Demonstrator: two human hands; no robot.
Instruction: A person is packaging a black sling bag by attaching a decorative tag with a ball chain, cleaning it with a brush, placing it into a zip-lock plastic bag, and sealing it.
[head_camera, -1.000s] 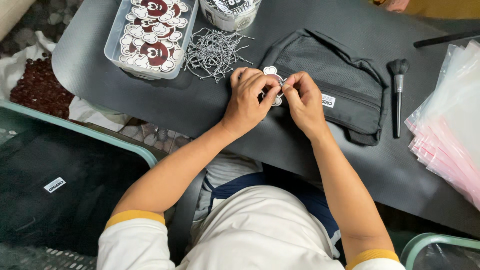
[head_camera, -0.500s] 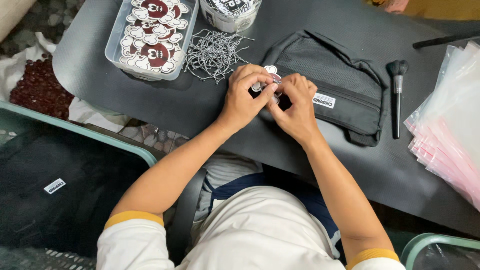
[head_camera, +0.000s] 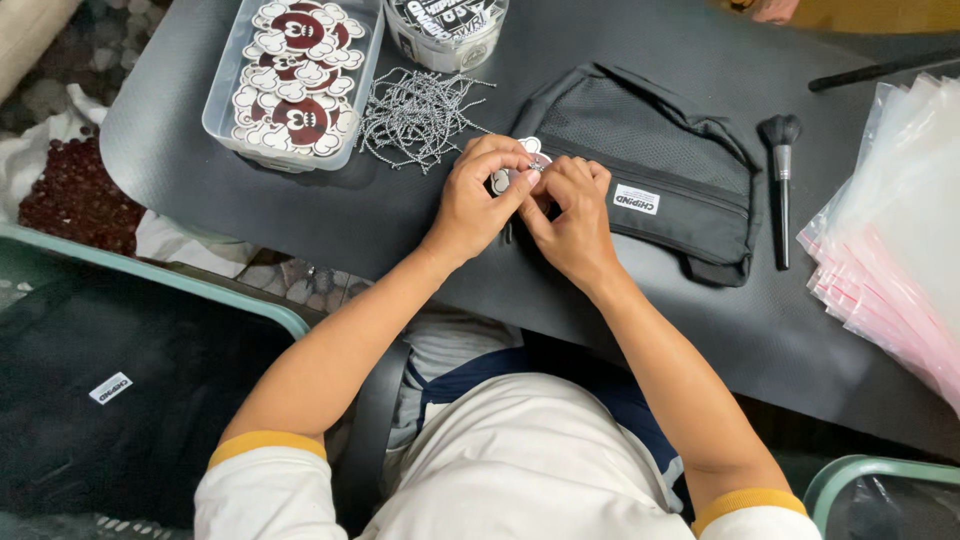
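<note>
Along the far left edge of the dark grey table (head_camera: 250, 215) we see a clear plastic tray of round maroon-and-white charms (head_camera: 292, 80), and just to its right a loose pile of silver ball chains (head_camera: 418, 115) below a round tub with a black-and-white lid (head_camera: 445, 25).

Near the table's middle, our left hand (head_camera: 478, 200) and right hand (head_camera: 570, 220) meet over the left end of a black fabric pouch (head_camera: 655, 170). The fingers (head_camera: 500, 160) of both hands are pinched closed around a small white charm (head_camera: 525, 165), which sits at the pouch's left end, just beside its zipper. Whether a chain is already threaded there we cannot tell; the fingers hide it.

We judge the main risk to be the small charm slipping from the pinch and falling over the near edge, which lies close below our wrists. A sideways sweep of the left elbow could also scatter the chain pile or nudge the tray toward the left edge.

Right of the pouch lies a black make-up brush (head_camera: 780, 185), and at the right edge a stack of clear plastic bags with pink seals (head_camera: 890, 230). Open room remains on the bare strip between the tray and the near edge, and in front of the pouch.
</note>
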